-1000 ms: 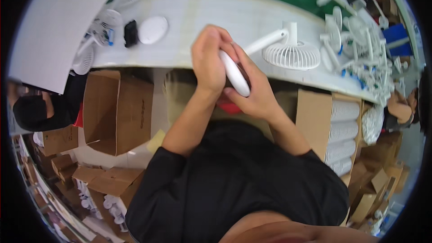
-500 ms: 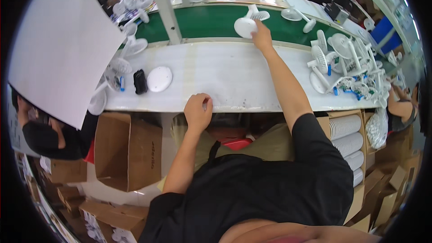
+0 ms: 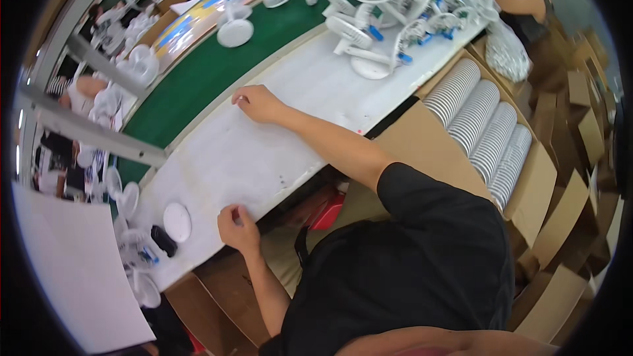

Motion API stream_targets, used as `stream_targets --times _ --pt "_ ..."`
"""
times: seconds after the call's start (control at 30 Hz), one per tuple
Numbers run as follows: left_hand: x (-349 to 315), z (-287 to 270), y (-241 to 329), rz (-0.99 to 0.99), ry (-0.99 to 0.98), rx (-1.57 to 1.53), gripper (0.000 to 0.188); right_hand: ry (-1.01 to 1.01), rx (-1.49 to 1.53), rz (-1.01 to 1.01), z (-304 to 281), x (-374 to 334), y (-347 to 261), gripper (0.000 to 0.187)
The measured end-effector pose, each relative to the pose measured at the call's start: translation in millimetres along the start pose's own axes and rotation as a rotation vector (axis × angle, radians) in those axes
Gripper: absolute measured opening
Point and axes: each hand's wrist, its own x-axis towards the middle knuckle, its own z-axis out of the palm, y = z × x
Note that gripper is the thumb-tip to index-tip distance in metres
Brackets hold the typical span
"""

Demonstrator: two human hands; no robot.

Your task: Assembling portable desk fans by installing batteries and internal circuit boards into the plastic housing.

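Note:
My right hand [image 3: 259,103] is over the white work table, near the edge of the green conveyor belt. Its fingers are slightly bent and apart, with nothing in them. Close to the table's front edge, my left hand [image 3: 239,227] is loosely curled, and nothing shows in it. A small white fan [image 3: 235,33] with a round base stands on the green belt [image 3: 191,76], apart from my right hand. On the table to the left lie a round white disc [image 3: 177,222] and a black object [image 3: 163,240] whose kind I cannot make out.
White fan parts [image 3: 369,20] with blue pieces are heaped at the table's far right. Below them, an open carton [image 3: 428,148] holds stacked white ribbed discs [image 3: 484,128]. A metal post [image 3: 99,125] and a white sheet [image 3: 79,270] stand left. A person [image 3: 521,3] works at upper right.
My right hand has let go of the white fan and drawn back from the belt over the table. The view has turned to the right; my left hand remains by the table edge.

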Motion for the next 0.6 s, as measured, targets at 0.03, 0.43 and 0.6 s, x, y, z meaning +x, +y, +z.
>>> stream_targets --times 0.03,0.43,0.6 --pt "5 0 0 -0.041 0.005 -0.004 0.007 0.023 0.105 0.038 -13 5 -20 0.017" --pt "9 -1 5 -0.018 -0.006 0.034 0.007 0.199 -1.141 0.095 -302 -62 -23 0.033" --pt "8 3 2 -0.016 -0.01 0.029 0.008 -0.251 -1.184 0.043 -356 -65 26 0.026"
